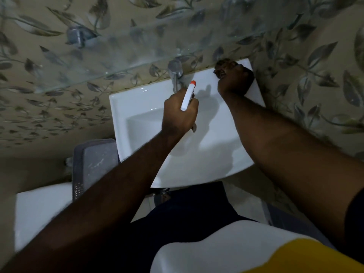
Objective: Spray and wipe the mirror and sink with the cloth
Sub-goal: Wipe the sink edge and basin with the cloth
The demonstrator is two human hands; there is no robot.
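Sink (pixel 137 107): white, fixed against a wall with leaf-patterned tiles (pixel 49 115); basin bare and dim, crossed by the shadows of both arms.
Tap (pixel 175 74): chrome, at the back rim of the sink, just beyond the nozzle of the spray bottle.
Left hand (pixel 178 117): closed in a fist round the neck of a spray bottle, held over the basin near the tap.
Spray bottle (pixel 188 95): white head with an orange tip, pointing up and away toward the back of the sink; body hidden below the hand.
Right hand (pixel 234 77): pressed down on the back right corner of the sink rim, fingers curled over something dark and crumpled.
Cloth (pixel 220 70): dark bundle showing only at the fingertips, against the rim close to the wall; too blurred to say more, likely the cloth.
Mirror: not in view from this angle.
Glass shelf (pixel 118 56): clear, mounted on the wall above the sink on metal brackets.
Toilet (pixel 39 213): white, at lower left beside the sink, with a grey object (pixel 94 164) standing between the two.
Clothing: dark trousers and a white-and-yellow shirt (pixel 246 251) at the bottom edge.
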